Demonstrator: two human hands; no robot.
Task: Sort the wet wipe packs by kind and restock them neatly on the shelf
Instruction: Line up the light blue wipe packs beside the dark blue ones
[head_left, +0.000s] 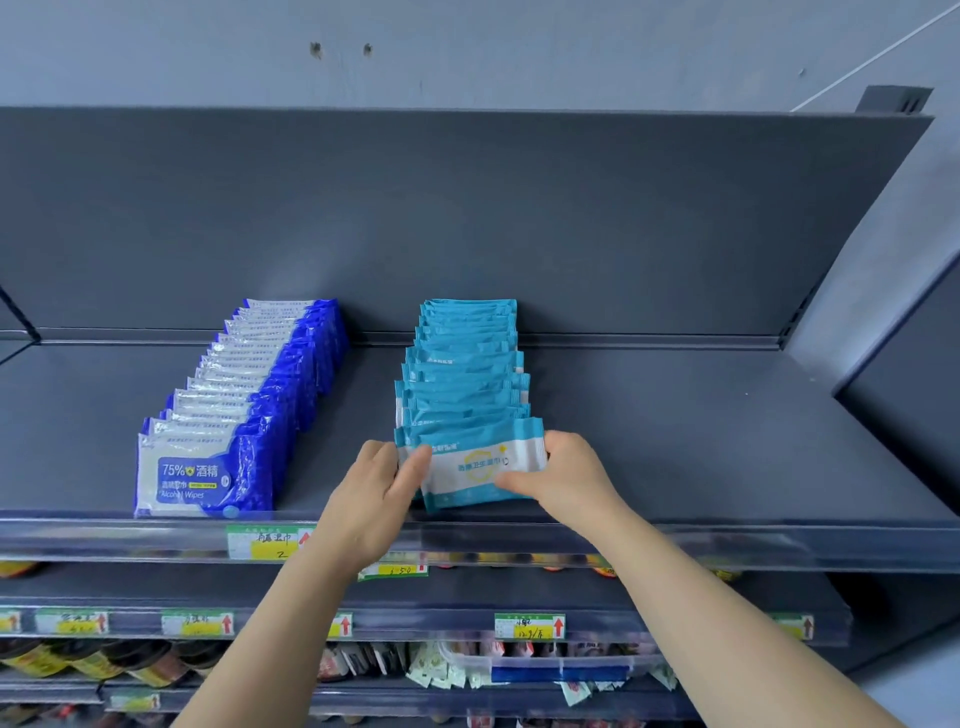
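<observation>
Top shelf (675, 426) of a dark grey store unit, seen from the front and above. Two rows of wet wipe packs are held on its deck, each running from the clear front rail (701, 545) back to the rear panel (467, 208). The rows are set well apart, with bare deck between them and to the right.

The left row (260, 384) is made up of dark blue and white packs stood on edge, one behind another; "75%" and "Alcohol Wipes" are printed on the foremost one. The right row (462, 358) is made up of light blue packs, overlapped and leaning backward.

The front light blue pack (480, 470) is shown at the near end of the right row, just behind the rail, its white label turned outward. It is gripped at its left edge by the left hand (371, 493), the fingers curled round it, and at its right edge by the right hand (569, 473), the fingers likewise closed on it.

Below, a clear bin (561, 667) is seen on a lower shelf; its contents are too blurred to tell. A handwritten price label (265, 543) is fixed to the rail.
</observation>
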